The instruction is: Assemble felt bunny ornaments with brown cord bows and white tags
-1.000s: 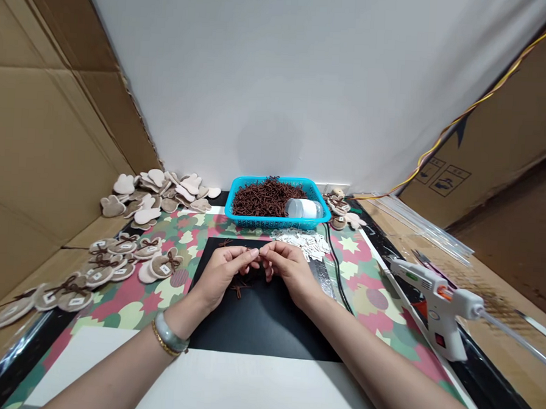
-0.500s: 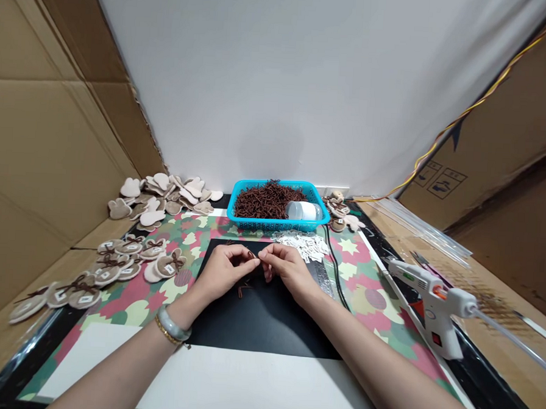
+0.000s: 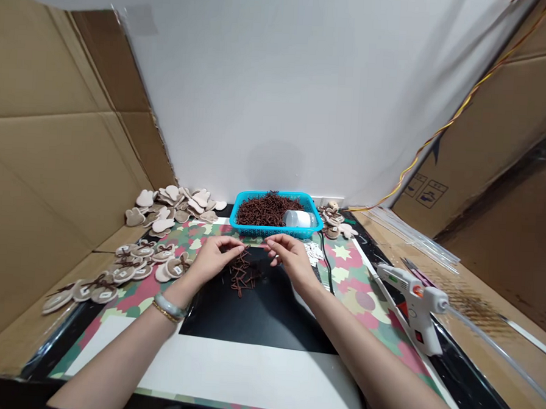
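From where I stand, I see the bare left hand (image 3: 212, 263) and the bare right hand (image 3: 292, 263) raised over the smooth black sheet (image 3: 257, 326), a gap between their fingertips. The left thumb and forefinger are drawn narrow, with a bit of thin dark-brown cord (image 3: 247, 248) right by their tips; I can't tell whether it is pinched or only lies behind them. The right thumb and forefinger are close together too, the other fingers curled, and I can't make out whether anything is between them.

The loose brown cord bows (image 3: 241, 282) lie in a small tangled heap on the black sheet, just below and between the hands. More brown cord pieces (image 3: 266, 210) fill the bright-blue plastic basket (image 3: 276, 231) beyond, beside a clear plastic jar with a white label (image 3: 300, 219).

For fine work like this, I'd say a light pinch at the knot serves best, since squeezing the loops could flatten them. Tails should be eased out evenly, with small pulls, as a hard tug might slip the knot. Lifting one piece clear of the heap first would save snagging its neighbours. I'd keep both wrists low and steady over the black sheet, and sleeves well away from the white hot-glue gun (image 3: 414, 297)
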### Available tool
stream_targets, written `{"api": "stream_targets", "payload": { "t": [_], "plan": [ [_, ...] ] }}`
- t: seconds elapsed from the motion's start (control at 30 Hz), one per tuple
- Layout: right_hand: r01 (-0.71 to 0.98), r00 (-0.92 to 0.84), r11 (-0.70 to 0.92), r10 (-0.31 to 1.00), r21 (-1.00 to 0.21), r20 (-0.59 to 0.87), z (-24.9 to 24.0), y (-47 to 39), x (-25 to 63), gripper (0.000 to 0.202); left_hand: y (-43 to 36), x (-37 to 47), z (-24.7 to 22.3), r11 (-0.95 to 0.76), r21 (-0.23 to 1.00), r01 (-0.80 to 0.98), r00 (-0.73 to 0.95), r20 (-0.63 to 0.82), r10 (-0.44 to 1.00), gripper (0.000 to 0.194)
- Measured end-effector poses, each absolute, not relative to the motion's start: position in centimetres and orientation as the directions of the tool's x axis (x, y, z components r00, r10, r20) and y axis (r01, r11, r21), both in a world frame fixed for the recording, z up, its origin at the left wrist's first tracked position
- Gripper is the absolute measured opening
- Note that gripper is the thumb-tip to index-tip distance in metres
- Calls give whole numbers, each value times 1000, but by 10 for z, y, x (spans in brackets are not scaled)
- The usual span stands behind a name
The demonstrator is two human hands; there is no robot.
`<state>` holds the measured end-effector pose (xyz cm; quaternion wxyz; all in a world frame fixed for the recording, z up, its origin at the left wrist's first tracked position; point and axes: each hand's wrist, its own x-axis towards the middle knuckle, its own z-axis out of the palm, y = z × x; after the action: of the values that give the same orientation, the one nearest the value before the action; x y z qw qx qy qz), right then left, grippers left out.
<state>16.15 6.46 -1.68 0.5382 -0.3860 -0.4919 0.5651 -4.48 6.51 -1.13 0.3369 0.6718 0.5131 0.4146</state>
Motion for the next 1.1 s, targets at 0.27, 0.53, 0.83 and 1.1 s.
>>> {"api": "stream_targets", "payload": {
  "t": [0.27,0.53,0.83,1.1],
  "plan": [
    [-65,-236,188,951,-980,198,20,32,184,23,28,-59,-36,-371,412,832,359,110,927,65],
    [258,-291,307,929,-916,229,6,-49,220,26,45,-30,-54,-462,318,828,457,96,884,54],
    [376,-212,298,950,-877,231,-20,-93,262,28,51,-17,-47,-390,322,863,356,160,921,53],
    [422,-132,284,959,-861,252,-36,-103,280,27,35,-109,-17,-117,304,946,-30,440,898,29]
  ]
}}
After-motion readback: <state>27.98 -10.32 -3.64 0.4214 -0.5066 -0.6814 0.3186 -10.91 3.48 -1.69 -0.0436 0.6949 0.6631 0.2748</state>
